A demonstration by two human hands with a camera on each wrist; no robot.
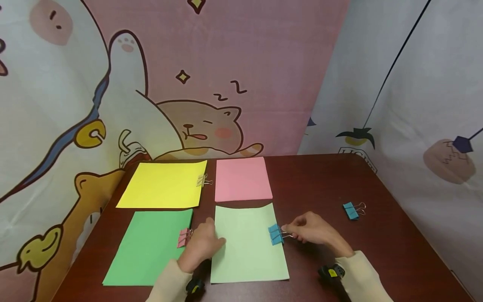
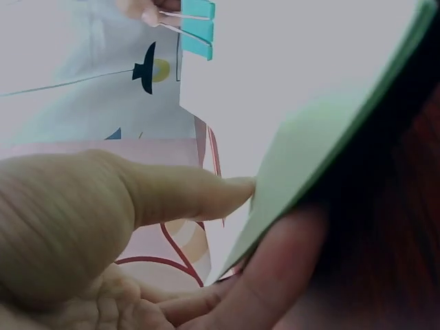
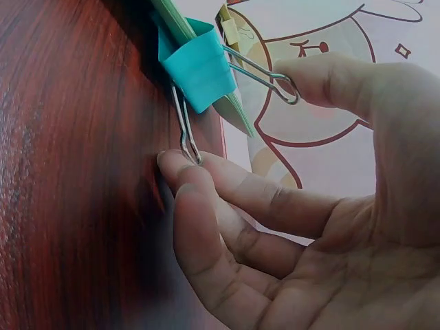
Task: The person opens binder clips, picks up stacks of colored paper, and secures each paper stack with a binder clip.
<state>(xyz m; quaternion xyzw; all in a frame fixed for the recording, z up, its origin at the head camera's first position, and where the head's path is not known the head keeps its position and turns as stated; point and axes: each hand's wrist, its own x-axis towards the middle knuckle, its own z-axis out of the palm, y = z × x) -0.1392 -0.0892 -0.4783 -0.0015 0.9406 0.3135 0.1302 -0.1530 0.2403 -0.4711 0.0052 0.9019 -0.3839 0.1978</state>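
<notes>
A stack of pale green paper lies at the front middle of the table. My left hand pinches its left edge, thumb on top and fingers beneath, as the left wrist view shows. A blue binder clip sits over the stack's right edge. My right hand holds this clip by its two wire handles, thumb against one and fingertips at the other. In the right wrist view the handles stand spread apart, and the paper edge runs into the clip's mouth.
Left of the stack lies green paper with a pink binder clip. Behind are yellow paper with a yellow clip and pink paper. Another blue binder clip lies alone at the right. A printed cloth hangs behind.
</notes>
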